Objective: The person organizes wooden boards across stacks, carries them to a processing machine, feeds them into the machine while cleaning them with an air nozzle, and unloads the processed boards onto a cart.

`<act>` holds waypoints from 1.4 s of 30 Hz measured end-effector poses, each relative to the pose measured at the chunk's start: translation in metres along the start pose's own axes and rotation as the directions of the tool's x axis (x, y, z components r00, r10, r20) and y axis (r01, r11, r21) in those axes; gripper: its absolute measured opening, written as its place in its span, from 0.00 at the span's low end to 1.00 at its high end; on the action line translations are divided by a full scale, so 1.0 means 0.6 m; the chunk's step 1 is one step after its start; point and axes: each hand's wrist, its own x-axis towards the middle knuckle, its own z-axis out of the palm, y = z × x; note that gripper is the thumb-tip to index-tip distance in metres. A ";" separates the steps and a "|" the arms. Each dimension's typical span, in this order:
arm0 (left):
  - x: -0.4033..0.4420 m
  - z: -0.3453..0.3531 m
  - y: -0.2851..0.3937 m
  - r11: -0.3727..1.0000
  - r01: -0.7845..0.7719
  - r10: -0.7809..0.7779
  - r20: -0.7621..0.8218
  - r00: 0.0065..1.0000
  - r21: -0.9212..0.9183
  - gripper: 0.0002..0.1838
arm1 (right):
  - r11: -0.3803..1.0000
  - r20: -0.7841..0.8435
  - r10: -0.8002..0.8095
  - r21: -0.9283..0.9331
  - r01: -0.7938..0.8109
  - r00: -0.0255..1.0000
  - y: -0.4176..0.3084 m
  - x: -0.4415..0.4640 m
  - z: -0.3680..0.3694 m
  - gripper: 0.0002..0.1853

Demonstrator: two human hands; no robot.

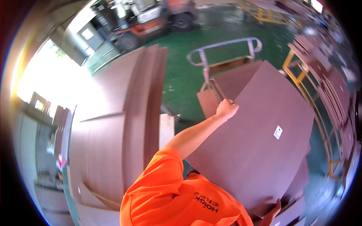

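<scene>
A large flat brown panel (249,150) with a small white label (278,132) is tilted in front of me. My left hand (227,109) is closed around its upper left edge, with the arm stretched out. Low at the right, my right hand (272,215) grips the panel's bottom edge, partly cut off by the frame. Behind and under this panel are more brown panels (235,81), by a trolley with a pale tubular handle (226,44). Most of the trolley is hidden by the panels.
A tall stack of brown panels (109,139) stands close on my left. To the right, a yellow-framed rack (301,77) carries several brown boards (332,94). An orange forklift (151,28) is parked at the back on the green floor (181,81).
</scene>
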 end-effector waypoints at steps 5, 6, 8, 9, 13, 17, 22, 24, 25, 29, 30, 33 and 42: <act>-0.003 0.202 0.015 0.991 -0.077 0.037 0.326 0.945 0.111 0.13 | 0.987 -0.225 0.072 0.153 -0.038 0.972 0.077 -0.060 -0.156 0.21; 0.001 0.242 -0.003 0.990 -0.076 0.029 0.369 0.929 0.116 0.13 | 0.992 -0.298 0.084 0.115 -0.051 0.951 0.093 -0.067 -0.190 0.22; -0.003 0.304 -0.022 0.994 -0.042 -0.006 0.444 0.896 0.098 0.13 | 0.989 -0.410 0.135 0.114 -0.096 0.902 0.102 -0.087 -0.218 0.21; 0.005 0.327 -0.030 0.995 -0.024 -0.024 0.475 0.880 0.095 0.13 | 0.990 -0.449 0.140 0.072 -0.121 0.883 0.097 -0.090 -0.215 0.21; 0.011 0.371 -0.057 0.996 0.059 -0.085 0.520 0.850 0.066 0.12 | 0.992 -0.538 0.122 0.044 -0.117 0.834 0.124 -0.080 -0.247 0.19; 0.019 0.352 -0.084 0.985 0.042 -0.149 0.704 0.694 0.167 0.13 | 0.963 -0.484 0.256 0.053 -0.264 0.837 0.059 -0.071 -0.220 0.17; -0.011 0.148 -0.028 0.947 0.313 -0.014 0.969 0.248 -0.066 0.45 | 0.983 -0.220 0.180 -0.002 -0.185 0.959 -0.040 -0.030 -0.194 0.25; -0.015 0.105 0.016 0.970 0.162 0.101 0.905 0.414 -0.183 0.47 | 1.000 -0.140 -0.017 -0.026 0.013 0.990 -0.089 -0.013 -0.188 0.25; 0.027 0.107 0.021 0.964 -0.020 0.247 0.873 0.420 -0.264 0.44 | 0.988 -0.123 -0.140 -0.081 0.131 0.983 -0.123 -0.002 -0.194 0.25; 0.079 0.200 0.208 0.442 0.423 0.272 0.567 0.778 -0.791 0.14 | 0.868 0.091 -0.494 -0.002 0.496 0.865 -0.289 0.069 -0.209 0.23; 0.133 0.211 0.247 0.425 0.581 0.433 0.720 0.543 -0.694 0.15 | 0.843 0.169 -0.538 0.121 0.525 0.826 -0.325 0.092 -0.205 0.23; 0.078 0.219 0.409 0.778 0.267 0.151 0.580 0.800 -0.569 0.30 | 0.738 0.129 -0.647 -0.143 0.659 0.752 -0.432 0.169 -0.202 0.20; 0.097 0.180 0.366 0.770 0.222 0.333 0.675 0.659 -0.597 0.23 | 0.421 0.262 -0.663 -0.644 0.639 0.701 -0.410 0.188 -0.222 0.24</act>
